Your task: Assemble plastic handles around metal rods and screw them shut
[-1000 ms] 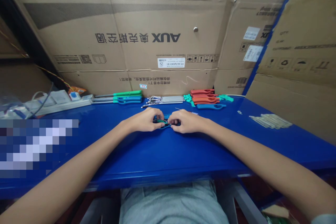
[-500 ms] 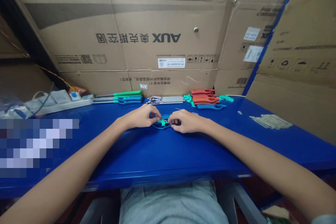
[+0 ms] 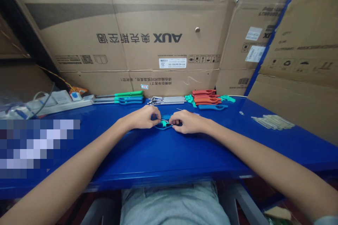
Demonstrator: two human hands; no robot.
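Observation:
An open blue plastic handle shell (image 3: pixel 166 116) lies on the blue table between my hands. A small green part (image 3: pixel 164 123) sits in it, with thin white and dark wires beside it. My left hand (image 3: pixel 146 116) is closed at the shell's left end, thumb and forefinger pinched; what is between them is too small to make out. My right hand (image 3: pixel 187 121) pinches at the right end, near a small black piece (image 3: pixel 170 124); its fingers hide what they grip. A thin metal tip sticks up behind the right hand.
Green and blue handles with metal rods (image 3: pixel 129 97), grey rods with wires (image 3: pixel 171 100), red handle shells (image 3: pixel 206 97) and green pieces (image 3: pixel 227 98) line the cardboard wall. A white power strip (image 3: pixel 76 103) is left; clear sticks (image 3: pixel 273 122) lie right.
My left hand's fingertips have shifted very slightly and closed a little more at the shell. My right hand stays almost where it was.

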